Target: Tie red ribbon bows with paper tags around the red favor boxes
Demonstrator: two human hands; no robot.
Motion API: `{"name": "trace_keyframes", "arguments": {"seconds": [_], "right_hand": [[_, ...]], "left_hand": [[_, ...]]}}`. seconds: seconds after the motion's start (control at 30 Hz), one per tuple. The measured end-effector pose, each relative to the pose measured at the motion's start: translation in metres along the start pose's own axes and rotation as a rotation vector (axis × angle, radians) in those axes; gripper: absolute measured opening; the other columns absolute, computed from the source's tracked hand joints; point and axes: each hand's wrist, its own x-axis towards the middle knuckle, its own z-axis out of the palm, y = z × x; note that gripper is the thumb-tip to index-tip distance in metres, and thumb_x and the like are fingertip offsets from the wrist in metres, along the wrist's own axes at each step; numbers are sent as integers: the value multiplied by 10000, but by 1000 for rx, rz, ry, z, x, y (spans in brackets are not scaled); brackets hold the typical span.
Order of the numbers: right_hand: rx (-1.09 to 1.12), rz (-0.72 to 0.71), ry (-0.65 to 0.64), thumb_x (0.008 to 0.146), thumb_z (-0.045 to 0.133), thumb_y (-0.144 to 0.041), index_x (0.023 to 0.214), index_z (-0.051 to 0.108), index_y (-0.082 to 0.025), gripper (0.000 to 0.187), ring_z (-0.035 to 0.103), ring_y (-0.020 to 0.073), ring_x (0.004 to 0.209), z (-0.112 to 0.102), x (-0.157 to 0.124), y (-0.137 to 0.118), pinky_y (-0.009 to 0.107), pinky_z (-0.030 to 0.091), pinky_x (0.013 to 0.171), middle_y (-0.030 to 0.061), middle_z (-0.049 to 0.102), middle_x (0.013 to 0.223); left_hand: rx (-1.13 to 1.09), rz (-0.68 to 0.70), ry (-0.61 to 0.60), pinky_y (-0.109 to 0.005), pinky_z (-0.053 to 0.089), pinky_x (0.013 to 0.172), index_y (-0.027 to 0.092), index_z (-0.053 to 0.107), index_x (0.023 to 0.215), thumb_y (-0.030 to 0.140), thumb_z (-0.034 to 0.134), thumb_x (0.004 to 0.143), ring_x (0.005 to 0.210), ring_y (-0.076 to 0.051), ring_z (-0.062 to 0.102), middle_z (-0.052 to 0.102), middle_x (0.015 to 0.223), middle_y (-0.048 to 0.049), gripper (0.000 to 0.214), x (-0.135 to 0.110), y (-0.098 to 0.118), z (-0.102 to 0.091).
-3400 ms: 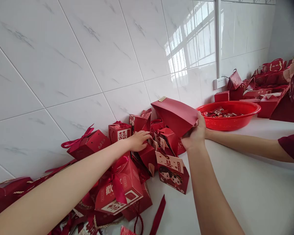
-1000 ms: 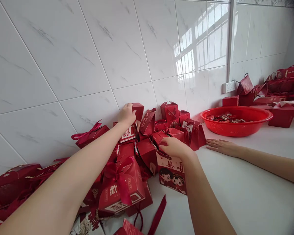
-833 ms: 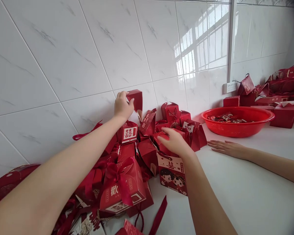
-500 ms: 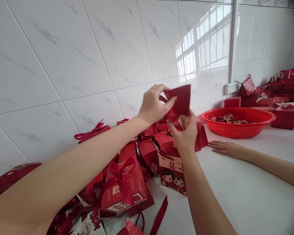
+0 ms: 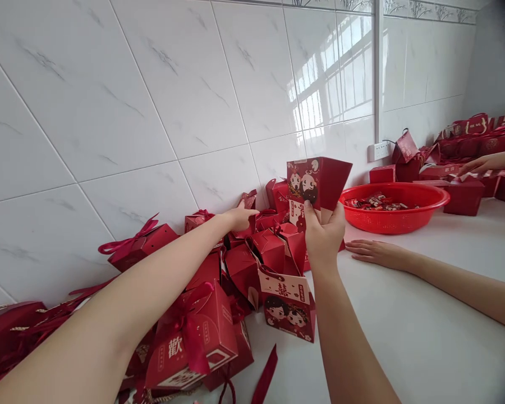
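My right hand (image 5: 326, 231) is closed around the lower part of a red gift box (image 5: 303, 178), holding it up above the pile. Its printed cartoon faces are upside down, and its plain red side faces right. My left hand (image 5: 240, 219) is stretched out over the pile, thumb extended, against a small red box (image 5: 248, 198) by the wall; some of its fingers are hidden. Below my right hand a similar box with cartoon faces (image 5: 287, 314) stands upright on the white table (image 5: 374, 336). Around my left arm lie several red boxes, one with a ribbon bow (image 5: 191, 336).
A red plastic basin (image 5: 395, 216) with small wrapped pieces stands to the right. Another person's hand (image 5: 379, 255) lies flat on the table before it. A further hand (image 5: 483, 163) reaches over red boxes at far right. A loose red ribbon (image 5: 264, 373) lies near the front.
My left hand has let go of the gift box and moved down-left to the pile. In my right hand the box now shows its printed face. Another hand has appeared at far right; the view has shifted right.
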Motion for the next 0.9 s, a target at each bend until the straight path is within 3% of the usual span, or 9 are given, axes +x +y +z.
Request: {"name": "trace_keyframes", "arguments": {"seconds": [0.1, 0.2, 0.53, 0.63, 0.9], "right_hand": [[6, 1, 6, 765, 646, -333, 1083, 599, -169, 361, 653, 220, 909, 0, 0, 0, 413, 504, 874, 76, 691, 983], [10, 2, -9, 776, 637, -337, 1102, 599, -177, 365, 643, 222, 943, 0, -2, -3, 417, 500, 883, 78, 683, 1011], [18, 8, -47, 771, 646, -333, 1079, 595, -170, 352, 642, 218, 934, 0, -3, -5, 416, 496, 892, 80, 685, 1009], [16, 22, -40, 771, 643, -346, 1062, 592, -174, 343, 644, 224, 929, 0, -4, -4, 423, 503, 873, 79, 683, 1008], [15, 20, -31, 767, 638, -336, 1021, 594, -169, 308, 648, 214, 895, 1, -4, -5, 405, 506, 862, 74, 686, 979]], "left_hand": [[83, -31, -76, -417, 501, 858, 213, 408, 1370, 248, 566, 850, 1017, -252, 636, 614, 1209, -127, 544, -4, -6, 7], [162, -55, -34, -496, 440, 930, 164, 399, 1343, 287, 487, 873, 1063, -305, 620, 653, 1138, -163, 494, -13, -14, 9], [253, -98, 75, -476, 436, 914, 140, 435, 1292, 389, 420, 879, 1043, -346, 637, 696, 1047, -188, 483, -31, -30, 10], [241, -140, 114, -444, 450, 901, 111, 428, 1301, 423, 476, 853, 1059, -353, 629, 685, 1064, -216, 547, -32, -30, 13], [152, -254, 260, -448, 474, 861, 66, 493, 1204, 300, 518, 805, 1012, -372, 639, 674, 1045, -249, 463, -38, -45, 12]]}}
